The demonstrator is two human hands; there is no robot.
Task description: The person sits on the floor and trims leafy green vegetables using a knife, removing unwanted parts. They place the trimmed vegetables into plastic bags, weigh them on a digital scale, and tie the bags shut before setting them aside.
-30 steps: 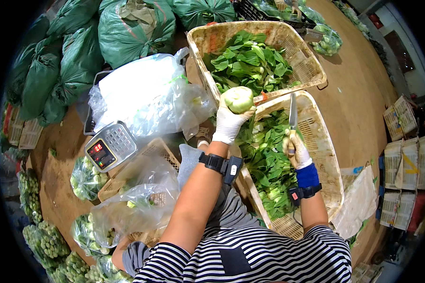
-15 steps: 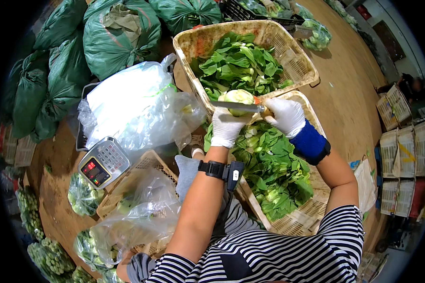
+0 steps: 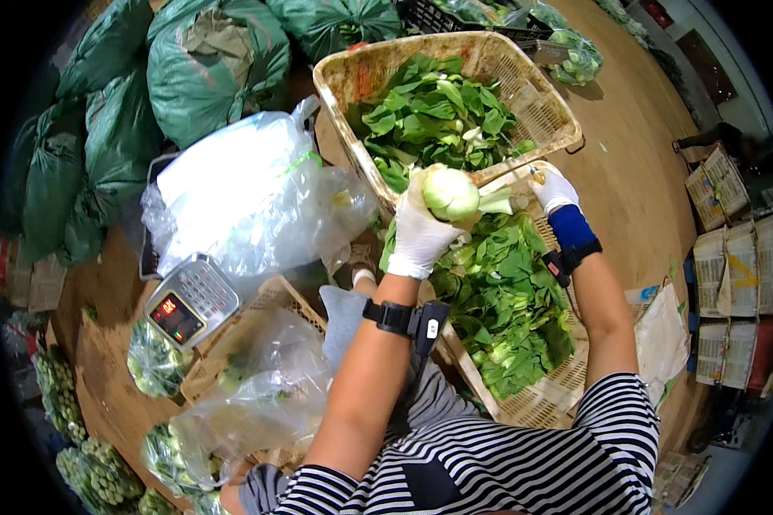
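Two gloved hands, left hand (image 3: 416,233) around pale green cabbage (image 3: 451,193), right hand (image 3: 551,189) alongside.

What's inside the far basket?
The far basket holds a loose pile of green leaves, heaped toward its left side; bare weave shows along the right wall. Its floor under the leaves is covered, and the cabbage in the left hand hides the near corner.

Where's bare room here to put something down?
Bare floor right of the far basket, up to the stacked cartons. Crowded left: plastic bags, scale, green sacks. Both baskets hold greens.
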